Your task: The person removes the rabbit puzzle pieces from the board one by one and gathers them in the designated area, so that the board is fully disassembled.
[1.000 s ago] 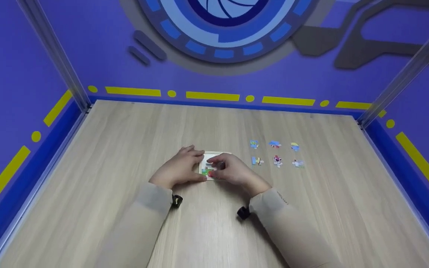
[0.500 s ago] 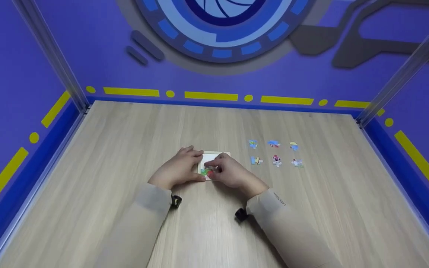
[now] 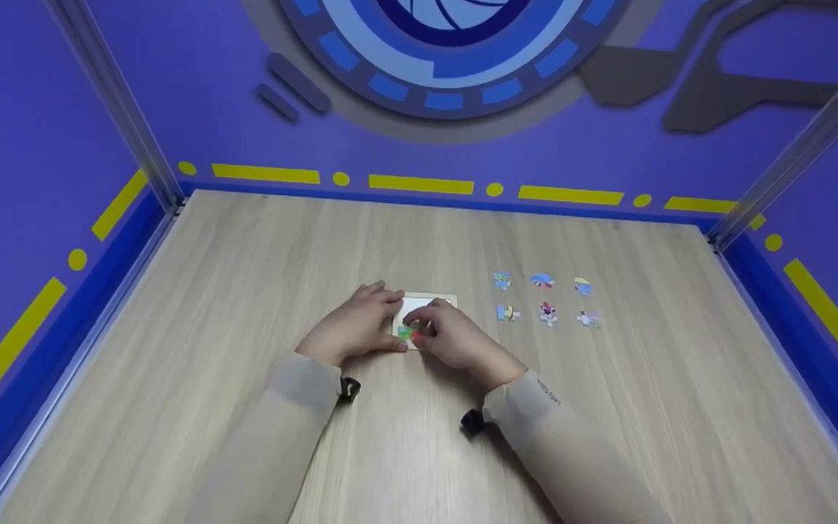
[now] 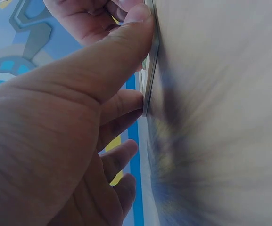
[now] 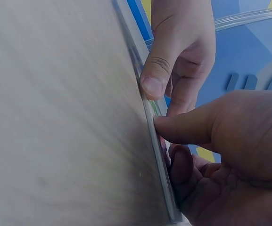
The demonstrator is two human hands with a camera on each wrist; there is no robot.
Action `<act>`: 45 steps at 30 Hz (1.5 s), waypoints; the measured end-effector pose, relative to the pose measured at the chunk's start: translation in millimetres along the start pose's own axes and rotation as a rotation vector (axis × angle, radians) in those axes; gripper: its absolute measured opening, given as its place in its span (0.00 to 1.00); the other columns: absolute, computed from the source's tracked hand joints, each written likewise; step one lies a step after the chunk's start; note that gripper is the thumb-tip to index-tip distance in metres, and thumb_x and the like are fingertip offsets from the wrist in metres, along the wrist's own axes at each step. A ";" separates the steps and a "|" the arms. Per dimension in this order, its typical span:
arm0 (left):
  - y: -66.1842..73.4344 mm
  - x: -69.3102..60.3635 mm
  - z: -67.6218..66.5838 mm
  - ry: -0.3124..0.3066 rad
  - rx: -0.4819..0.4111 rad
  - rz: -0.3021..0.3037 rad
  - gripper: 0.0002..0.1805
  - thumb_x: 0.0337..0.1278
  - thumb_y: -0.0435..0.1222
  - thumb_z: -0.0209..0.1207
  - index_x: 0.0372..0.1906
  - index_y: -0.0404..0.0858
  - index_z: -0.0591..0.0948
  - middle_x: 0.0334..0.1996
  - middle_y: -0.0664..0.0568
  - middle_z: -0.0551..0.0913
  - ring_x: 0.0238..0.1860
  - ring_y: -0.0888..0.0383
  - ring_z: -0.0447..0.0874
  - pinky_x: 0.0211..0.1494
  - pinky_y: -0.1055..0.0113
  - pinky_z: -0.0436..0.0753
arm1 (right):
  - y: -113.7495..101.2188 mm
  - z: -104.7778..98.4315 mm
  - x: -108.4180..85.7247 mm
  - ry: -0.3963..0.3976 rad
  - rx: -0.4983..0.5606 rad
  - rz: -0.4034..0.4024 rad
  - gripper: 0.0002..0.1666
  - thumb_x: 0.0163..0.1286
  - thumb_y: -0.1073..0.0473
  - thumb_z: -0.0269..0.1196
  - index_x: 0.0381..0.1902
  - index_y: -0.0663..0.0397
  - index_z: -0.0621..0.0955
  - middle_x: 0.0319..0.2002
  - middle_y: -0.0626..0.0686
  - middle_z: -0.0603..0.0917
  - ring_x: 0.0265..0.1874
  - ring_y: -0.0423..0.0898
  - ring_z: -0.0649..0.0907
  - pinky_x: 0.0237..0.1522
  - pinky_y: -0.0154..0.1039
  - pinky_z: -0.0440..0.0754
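Observation:
A small light-framed puzzle tray [image 3: 429, 296] lies on the table between the two hands, with a white bare area at its far side. Green and red jigsaw pieces [image 3: 407, 332] fill its near left corner. My left hand [image 3: 353, 325] rests along the tray's left side, thumb at the near corner and fingers spread at the far one. Above the pieces, my right hand [image 3: 457, 339] curls thumb and forefinger around a puzzle piece, which the fingers mostly hide. The right wrist view shows the tray's edge [image 5: 162, 174] from the side, with the right thumb and finger touching down there.
Several loose jigsaw pieces lie in two rows right of the tray, among them a red-and-white one [image 3: 548, 314] and a blue one [image 3: 543, 280]. The wooden table [image 3: 273, 247] meets blue-purple walls [image 3: 419, 156] at the back and sides.
The right thumb and forefinger have shifted slightly toward the tray's left side and lower over the pieces. My left hand keeps its place on the tray. The camera view has moved a little.

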State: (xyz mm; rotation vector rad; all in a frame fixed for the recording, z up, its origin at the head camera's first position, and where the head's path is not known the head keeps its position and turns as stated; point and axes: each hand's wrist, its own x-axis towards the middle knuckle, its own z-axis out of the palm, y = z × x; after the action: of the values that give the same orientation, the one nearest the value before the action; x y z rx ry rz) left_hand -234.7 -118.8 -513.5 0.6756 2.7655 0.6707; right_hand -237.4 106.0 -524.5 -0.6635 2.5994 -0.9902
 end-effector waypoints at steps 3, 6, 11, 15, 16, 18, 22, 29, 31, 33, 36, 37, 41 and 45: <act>1.1 -1.5 -0.1 0.005 -0.006 0.015 0.47 0.65 0.52 0.80 0.81 0.33 0.78 0.87 0.44 0.72 0.93 0.34 0.55 0.96 0.41 0.59 | 0.1 0.7 -1.7 0.006 0.013 -0.001 0.17 0.79 0.66 0.70 0.62 0.52 0.88 0.54 0.56 0.86 0.46 0.47 0.84 0.56 0.48 0.86; 0.7 -3.2 0.2 0.001 -0.013 0.020 0.47 0.65 0.51 0.80 0.81 0.32 0.77 0.87 0.43 0.72 0.93 0.34 0.55 0.96 0.40 0.57 | -0.3 2.1 -2.4 0.008 0.023 -0.010 0.17 0.79 0.67 0.70 0.62 0.51 0.86 0.52 0.54 0.86 0.44 0.45 0.83 0.54 0.46 0.85; -0.6 -3.1 -0.8 0.008 -0.023 0.017 0.47 0.65 0.51 0.81 0.81 0.32 0.78 0.87 0.43 0.72 0.93 0.33 0.55 0.97 0.39 0.54 | -1.1 3.2 -0.7 0.013 0.070 -0.031 0.17 0.78 0.69 0.71 0.60 0.52 0.84 0.50 0.53 0.86 0.42 0.42 0.81 0.50 0.41 0.81; -1.1 -2.1 -2.4 0.006 -0.019 0.011 0.47 0.65 0.51 0.81 0.81 0.31 0.77 0.87 0.43 0.72 0.93 0.34 0.54 0.98 0.41 0.52 | -0.4 2.1 0.4 0.009 0.116 -0.020 0.21 0.74 0.72 0.72 0.61 0.52 0.85 0.51 0.52 0.87 0.42 0.42 0.81 0.51 0.41 0.81; -1.1 -2.0 -2.7 0.005 -0.020 0.008 0.47 0.65 0.51 0.81 0.81 0.31 0.77 0.87 0.43 0.72 0.93 0.34 0.54 0.98 0.41 0.52 | -0.2 1.7 0.7 0.007 0.123 -0.014 0.22 0.73 0.72 0.73 0.61 0.53 0.85 0.51 0.52 0.87 0.43 0.42 0.82 0.51 0.41 0.81; -1.1 -1.8 -3.4 0.005 -0.020 0.004 0.48 0.65 0.51 0.81 0.81 0.31 0.77 0.87 0.44 0.72 0.93 0.35 0.54 0.98 0.41 0.53 | 0.0 0.7 1.1 0.007 0.131 -0.010 0.24 0.72 0.72 0.73 0.63 0.54 0.86 0.52 0.53 0.89 0.44 0.43 0.82 0.52 0.42 0.82; -0.6 -1.4 -4.1 0.006 -0.019 0.004 0.48 0.65 0.51 0.81 0.81 0.31 0.77 0.87 0.44 0.72 0.93 0.34 0.54 0.97 0.40 0.54 | 0.0 -0.3 1.4 0.014 0.133 -0.009 0.24 0.72 0.70 0.74 0.64 0.57 0.87 0.51 0.54 0.90 0.45 0.44 0.83 0.53 0.41 0.83; 1.1 -1.3 -4.5 0.001 -0.010 -0.013 0.48 0.65 0.52 0.80 0.82 0.33 0.76 0.88 0.46 0.71 0.94 0.35 0.53 0.97 0.41 0.57 | -0.2 -0.1 0.6 0.018 0.131 0.001 0.24 0.74 0.66 0.74 0.66 0.59 0.87 0.50 0.54 0.89 0.44 0.43 0.83 0.50 0.39 0.82; 1.8 -1.2 -4.3 0.002 -0.010 -0.014 0.48 0.65 0.52 0.81 0.82 0.33 0.77 0.88 0.46 0.71 0.94 0.36 0.54 0.96 0.41 0.59 | -0.5 -0.6 0.1 0.013 0.134 0.008 0.23 0.74 0.66 0.74 0.66 0.58 0.87 0.51 0.54 0.90 0.43 0.42 0.83 0.49 0.39 0.82; 2.5 -0.9 -3.9 -0.002 -0.003 -0.013 0.48 0.65 0.52 0.80 0.82 0.34 0.77 0.88 0.46 0.71 0.94 0.36 0.53 0.96 0.42 0.59 | -0.6 -1.6 -0.4 0.006 0.151 0.021 0.23 0.73 0.67 0.74 0.65 0.56 0.87 0.52 0.53 0.90 0.43 0.42 0.83 0.47 0.37 0.82; 2.6 -0.1 -2.6 -0.002 0.008 -0.009 0.49 0.65 0.53 0.80 0.83 0.34 0.76 0.88 0.46 0.71 0.94 0.37 0.54 0.96 0.42 0.59 | -0.7 -4.7 -1.4 -0.014 0.201 0.040 0.24 0.72 0.69 0.74 0.64 0.56 0.86 0.55 0.54 0.90 0.44 0.43 0.84 0.44 0.36 0.82; 2.5 0.2 -2.1 -0.003 0.010 -0.012 0.49 0.65 0.53 0.80 0.83 0.34 0.76 0.88 0.47 0.70 0.94 0.37 0.53 0.96 0.43 0.59 | -0.7 -6.3 -2.0 -0.020 0.209 0.043 0.24 0.73 0.68 0.74 0.65 0.56 0.86 0.56 0.55 0.90 0.46 0.44 0.84 0.44 0.36 0.82; 1.5 0.9 -0.5 -0.004 0.011 -0.015 0.50 0.64 0.54 0.80 0.84 0.35 0.75 0.89 0.47 0.70 0.94 0.37 0.53 0.97 0.42 0.57 | -0.6 -15.8 -6.3 -0.054 0.209 0.046 0.23 0.78 0.66 0.71 0.68 0.56 0.84 0.62 0.57 0.89 0.56 0.49 0.89 0.51 0.39 0.89; 1.2 0.8 -0.4 0.002 0.012 -0.013 0.50 0.64 0.54 0.80 0.83 0.36 0.76 0.88 0.47 0.70 0.94 0.37 0.53 0.97 0.43 0.58 | 1.1 -30.2 -14.3 -0.113 0.259 0.052 0.23 0.83 0.61 0.68 0.72 0.54 0.82 0.69 0.59 0.86 0.65 0.54 0.89 0.61 0.46 0.92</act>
State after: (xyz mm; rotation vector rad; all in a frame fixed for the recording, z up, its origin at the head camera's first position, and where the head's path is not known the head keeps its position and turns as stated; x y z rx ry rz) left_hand -235.0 -117.6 -512.7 0.6597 2.7753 0.6522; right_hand -237.9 130.8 -501.9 -0.5651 2.3260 -1.2086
